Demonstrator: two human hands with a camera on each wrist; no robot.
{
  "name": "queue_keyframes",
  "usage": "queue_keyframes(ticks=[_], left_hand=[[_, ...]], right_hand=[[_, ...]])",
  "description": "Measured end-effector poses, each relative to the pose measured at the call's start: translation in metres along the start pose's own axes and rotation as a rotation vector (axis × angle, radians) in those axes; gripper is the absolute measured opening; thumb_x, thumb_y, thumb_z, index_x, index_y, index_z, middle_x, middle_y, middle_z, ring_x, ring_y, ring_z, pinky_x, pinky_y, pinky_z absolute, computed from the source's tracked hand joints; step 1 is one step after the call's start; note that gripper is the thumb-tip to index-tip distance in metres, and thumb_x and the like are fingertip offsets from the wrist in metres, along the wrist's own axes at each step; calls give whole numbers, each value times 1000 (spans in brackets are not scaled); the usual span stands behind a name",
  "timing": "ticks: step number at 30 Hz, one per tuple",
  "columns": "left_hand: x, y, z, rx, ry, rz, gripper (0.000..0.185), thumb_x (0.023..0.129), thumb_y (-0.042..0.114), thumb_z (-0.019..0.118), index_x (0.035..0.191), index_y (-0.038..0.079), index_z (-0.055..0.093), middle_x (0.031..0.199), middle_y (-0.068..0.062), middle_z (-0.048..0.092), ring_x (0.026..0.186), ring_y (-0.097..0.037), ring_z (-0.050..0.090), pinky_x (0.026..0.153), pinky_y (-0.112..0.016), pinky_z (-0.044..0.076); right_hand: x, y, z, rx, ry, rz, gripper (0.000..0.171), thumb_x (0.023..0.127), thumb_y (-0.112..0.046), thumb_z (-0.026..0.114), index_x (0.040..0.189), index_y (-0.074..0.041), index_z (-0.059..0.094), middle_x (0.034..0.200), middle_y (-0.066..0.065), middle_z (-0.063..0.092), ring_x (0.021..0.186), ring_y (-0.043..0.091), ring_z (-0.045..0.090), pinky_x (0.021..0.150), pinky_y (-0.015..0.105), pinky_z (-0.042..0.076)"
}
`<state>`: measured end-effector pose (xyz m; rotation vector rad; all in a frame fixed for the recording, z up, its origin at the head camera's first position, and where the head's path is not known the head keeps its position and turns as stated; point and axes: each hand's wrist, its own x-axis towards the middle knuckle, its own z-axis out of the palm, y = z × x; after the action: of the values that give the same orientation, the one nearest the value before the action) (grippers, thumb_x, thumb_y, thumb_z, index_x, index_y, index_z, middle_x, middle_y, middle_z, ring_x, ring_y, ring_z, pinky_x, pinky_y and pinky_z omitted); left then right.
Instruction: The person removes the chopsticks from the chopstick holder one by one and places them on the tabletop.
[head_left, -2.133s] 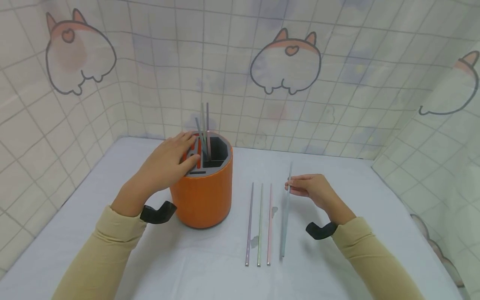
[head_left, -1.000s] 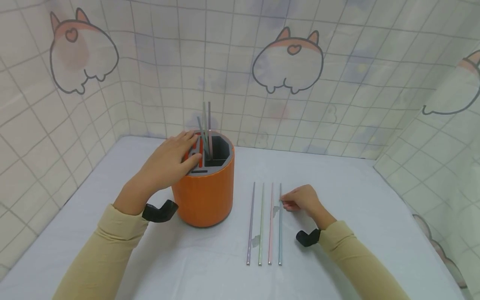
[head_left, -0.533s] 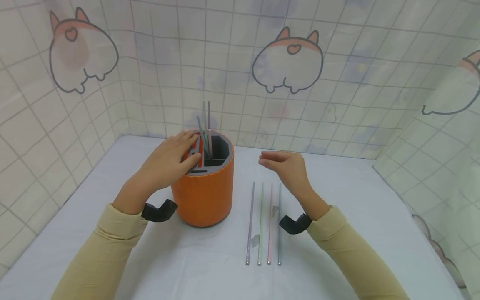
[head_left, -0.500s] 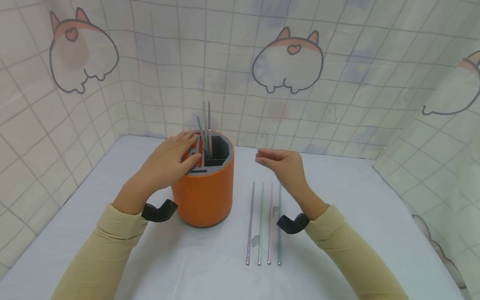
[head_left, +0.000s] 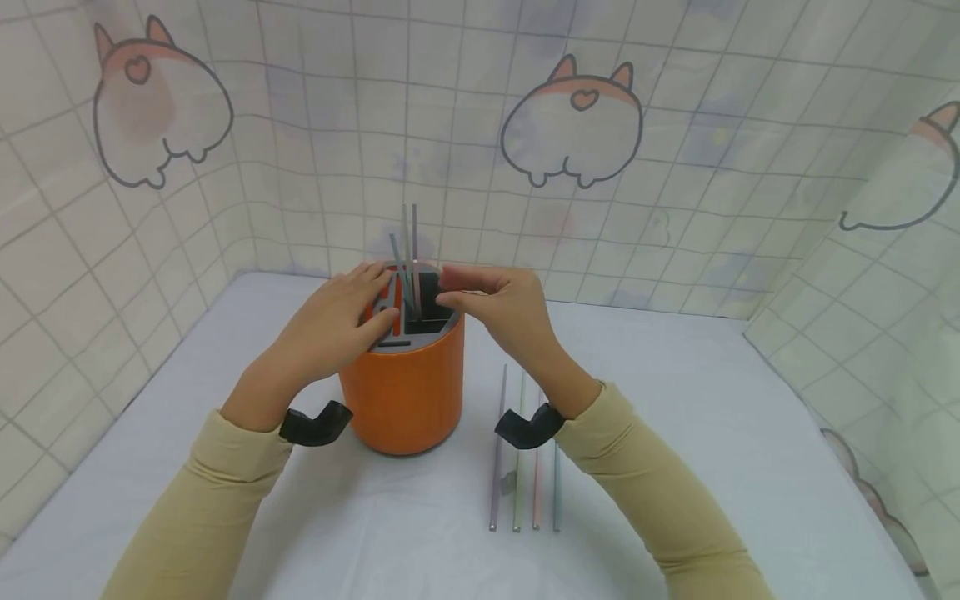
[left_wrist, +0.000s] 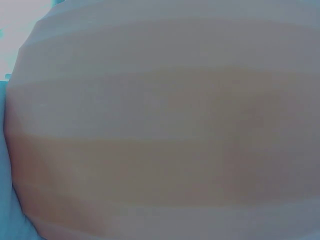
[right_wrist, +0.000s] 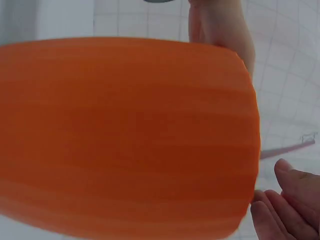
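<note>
Straws point(head_left: 408, 250), thin rigid rods, stand upright in the grey insert of the orange holder point(head_left: 405, 392). Right hand point(head_left: 498, 308) hovers at the rim, fingers extended, gripping nothing. Left hand point(head_left: 330, 329) rests flat on the holder's top. Likely light, stiff and slippery; best pinched near the upper end.

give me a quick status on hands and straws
Left hand rests on orange holder. Right hand open above its rim. Four straws on table.
</note>
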<state>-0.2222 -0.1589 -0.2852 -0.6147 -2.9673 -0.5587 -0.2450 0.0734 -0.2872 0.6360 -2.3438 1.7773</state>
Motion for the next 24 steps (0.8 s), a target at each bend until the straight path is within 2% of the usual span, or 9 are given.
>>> queue_keyframes(ticks=[5,10,13,17,19,24], left_hand=[[0,0,0,2,0,6,64,106,39,40,157,2,26,165,-17,22,154,-38,15,127,-55,12],[0,0,0,8,4,7,64,106,38,41,156,2,26,165,-17,23,154,-38,16,127,-54,12],[0,-1,0,7,4,6,64,106,39,41,156,2,27,165,-17,22,154,-38,15,127,-54,11],[1,-2,1,4,7,7,64,106,39,41,156,2,27,165,-17,22,154,-38,16,127,-54,11],[1,-2,2,3,12,9,64,105,38,42,156,2,27,165,-17,22,154,-38,16,127,-54,12],[0,-3,1,7,15,5,64,105,38,42,156,2,28,165,-17,23,154,-37,16,127,-53,12]], right_hand=[[3,-2,16,39,-9,-74,36,82,-10,81,117,-4,74,108,13,76,105,19,73,90,28,60],[7,-2,26,-11,-10,-105,36,82,-12,81,117,-6,75,106,11,77,102,17,73,89,27,60],[8,-4,28,-53,2,-94,29,85,-13,79,113,-6,76,106,9,77,104,15,73,87,26,60],[7,-12,25,-69,65,-111,19,87,-12,76,105,-6,79,104,8,78,104,15,73,86,25,60],[6,-17,21,-41,106,-157,18,87,-10,76,103,-4,79,102,10,78,101,16,74,85,26,61],[2,-37,8,28,200,-343,17,85,-4,76,101,3,78,98,17,77,93,18,76,85,30,61]])
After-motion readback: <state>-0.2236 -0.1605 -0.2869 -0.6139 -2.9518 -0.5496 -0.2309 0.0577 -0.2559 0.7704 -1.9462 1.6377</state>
